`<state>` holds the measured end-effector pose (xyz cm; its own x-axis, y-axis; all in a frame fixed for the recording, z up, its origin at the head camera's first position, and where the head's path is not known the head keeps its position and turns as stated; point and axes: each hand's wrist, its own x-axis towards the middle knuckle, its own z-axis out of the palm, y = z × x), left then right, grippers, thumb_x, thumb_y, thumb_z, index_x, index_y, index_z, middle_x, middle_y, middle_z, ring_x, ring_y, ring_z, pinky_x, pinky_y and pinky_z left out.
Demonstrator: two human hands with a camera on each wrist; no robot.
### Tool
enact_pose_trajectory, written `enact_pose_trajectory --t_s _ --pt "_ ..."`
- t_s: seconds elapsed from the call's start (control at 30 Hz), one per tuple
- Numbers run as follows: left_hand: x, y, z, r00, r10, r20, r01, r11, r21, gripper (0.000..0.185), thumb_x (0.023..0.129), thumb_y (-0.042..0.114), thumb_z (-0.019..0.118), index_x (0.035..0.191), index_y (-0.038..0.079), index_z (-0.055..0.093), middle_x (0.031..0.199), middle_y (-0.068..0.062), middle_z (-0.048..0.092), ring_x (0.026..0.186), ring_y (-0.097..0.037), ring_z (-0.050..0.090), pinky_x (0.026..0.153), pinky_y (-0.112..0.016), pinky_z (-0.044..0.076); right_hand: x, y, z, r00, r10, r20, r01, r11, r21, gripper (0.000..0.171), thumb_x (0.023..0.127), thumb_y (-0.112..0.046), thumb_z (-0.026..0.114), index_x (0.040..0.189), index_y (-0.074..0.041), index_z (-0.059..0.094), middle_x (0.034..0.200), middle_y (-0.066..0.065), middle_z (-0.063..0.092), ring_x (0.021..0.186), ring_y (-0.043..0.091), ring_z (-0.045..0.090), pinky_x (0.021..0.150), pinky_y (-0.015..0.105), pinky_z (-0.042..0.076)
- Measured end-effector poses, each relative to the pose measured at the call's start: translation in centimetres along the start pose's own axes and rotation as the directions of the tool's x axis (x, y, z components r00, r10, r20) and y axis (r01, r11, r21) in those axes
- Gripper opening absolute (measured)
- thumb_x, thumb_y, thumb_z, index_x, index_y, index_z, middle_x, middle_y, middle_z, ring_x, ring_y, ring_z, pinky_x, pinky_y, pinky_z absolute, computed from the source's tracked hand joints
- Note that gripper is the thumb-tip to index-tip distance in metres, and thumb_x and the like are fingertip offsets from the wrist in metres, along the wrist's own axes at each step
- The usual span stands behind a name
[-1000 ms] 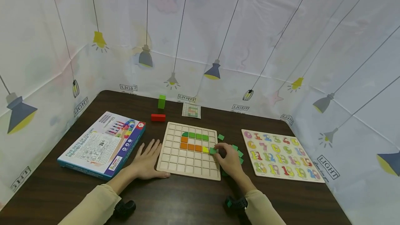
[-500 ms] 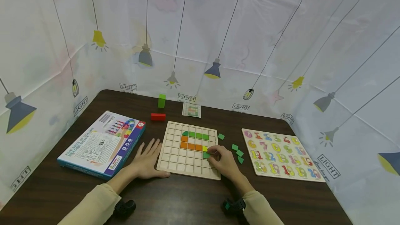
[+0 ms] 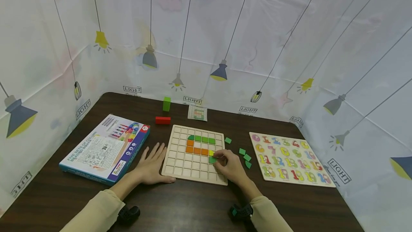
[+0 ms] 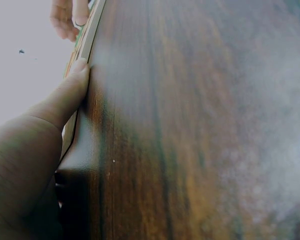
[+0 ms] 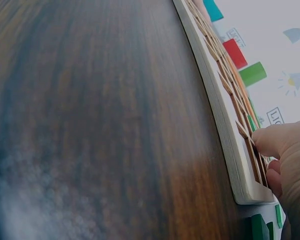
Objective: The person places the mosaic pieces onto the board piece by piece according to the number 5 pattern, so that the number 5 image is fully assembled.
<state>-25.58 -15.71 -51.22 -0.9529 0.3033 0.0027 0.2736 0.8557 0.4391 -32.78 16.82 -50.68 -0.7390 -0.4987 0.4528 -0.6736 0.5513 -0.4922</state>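
Note:
My left hand (image 3: 150, 167) lies flat with fingers spread, its thumb (image 4: 72, 92) against the front edge of a wooden grid board (image 3: 186, 172). At the board's right side, my right hand (image 3: 231, 167) pinches a small green square tile (image 3: 212, 160) between thumb and fingers, set in a cell just below a yellow tile (image 3: 211, 153). Orange tiles (image 3: 196, 151) run left from the yellow one, and a row of green tiles (image 3: 205, 139) lies higher up. The right wrist view shows the right hand (image 5: 292, 157) over the board's corner, with its fingertips partly hidden.
Loose green tiles (image 3: 247, 157) lie right of the board, beside a number puzzle (image 3: 289, 160). A boxed toy (image 3: 103, 149) sits at left. Behind the board are a red block (image 3: 162, 120), an upright green block (image 3: 166, 104) and a pattern card (image 3: 197, 113).
My right hand has moved left over the board with the green tile, bringing it into the cell below the yellow tile. For the last half second it has stayed there. The left hand keeps still.

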Motion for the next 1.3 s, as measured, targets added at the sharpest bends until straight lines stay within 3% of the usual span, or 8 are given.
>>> enact_pose_trajectory --t_s 0.27,0.43,0.67,0.83,1.13,1.3 --pt "-0.5 0.6 -0.7 1.000 0.000 0.009 0.000 1.000 0.025 0.121 0.070 0.080 0.054 0.149 -0.002 0.017 0.156 -0.019 0.008 0.142 -0.035 0.001 0.108 -0.057 -0.003 0.0 0.1 -0.1 0.999 -0.006 -0.032 0.006 1.000 0.011 0.022 0.080 -0.005 0.071 0.101 -0.009 0.067 0.094 0.001 0.065 0.078 0.014 0.061 0.065 0.031 0.051" --pt "-0.6 0.5 -0.7 1.000 -0.004 0.009 0.004 1.000 0.026 0.119 0.071 0.079 0.055 0.149 -0.002 0.016 0.156 -0.018 0.007 0.142 -0.035 0.001 0.108 -0.057 -0.003 -0.1 0.9 -0.4 0.990 0.045 -0.130 -0.042 0.999 0.026 0.015 0.084 -0.006 0.069 0.099 -0.007 0.068 0.091 0.001 0.066 0.074 0.012 0.061 0.062 0.029 0.050" --pt "-0.6 0.5 -0.5 1.000 0.005 0.004 -0.005 1.000 0.018 0.118 0.072 0.076 0.057 0.149 -0.002 0.017 0.156 -0.019 0.007 0.142 -0.036 0.001 0.108 -0.058 -0.003 -0.2 2.8 -1.3 0.930 0.213 -0.301 -0.230 0.973 -0.024 0.012 0.083 -0.001 0.068 0.093 -0.007 0.068 0.086 0.003 0.067 0.073 0.014 0.060 0.064 0.030 0.048" --pt "-0.5 0.5 -0.6 1.000 0.005 0.002 -0.005 1.000 0.024 0.118 0.071 0.076 0.058 0.149 -0.002 0.017 0.156 -0.019 0.008 0.142 -0.036 0.002 0.108 -0.058 -0.002 -0.3 3.6 -2.2 0.897 0.267 -0.353 -0.293 0.956 -0.022 0.016 0.080 0.003 0.068 0.095 -0.003 0.067 0.088 0.008 0.067 0.079 0.023 0.062 0.070 0.039 0.049" --pt "-0.3 0.5 -0.6 1.000 0.013 -0.006 -0.013 0.999 0.029 0.119 0.071 0.077 0.057 0.149 -0.003 0.018 0.156 -0.019 0.009 0.142 -0.036 0.003 0.108 -0.058 -0.001 -0.4 5.1 -3.1 0.850 0.378 -0.366 -0.418 0.908 -0.034 0.021 0.080 0.002 0.067 0.100 0.000 0.064 0.096 0.015 0.066 0.088 0.028 0.060 0.078 0.042 0.048" --pt "-0.3 0.5 -0.6 1.000 0.010 -0.003 -0.010 0.999 0.035 0.119 0.070 0.079 0.055 0.149 -0.002 0.018 0.156 -0.019 0.009 0.142 -0.036 0.003 0.108 -0.059 -0.001 -0.4 5.3 -3.2 0.852 0.388 -0.352 -0.423 0.906 -0.024 0.025 0.078 0.005 0.067 0.103 0.005 0.062 0.098 0.019 0.064 0.090 0.032 0.059 0.080 0.044 0.047"
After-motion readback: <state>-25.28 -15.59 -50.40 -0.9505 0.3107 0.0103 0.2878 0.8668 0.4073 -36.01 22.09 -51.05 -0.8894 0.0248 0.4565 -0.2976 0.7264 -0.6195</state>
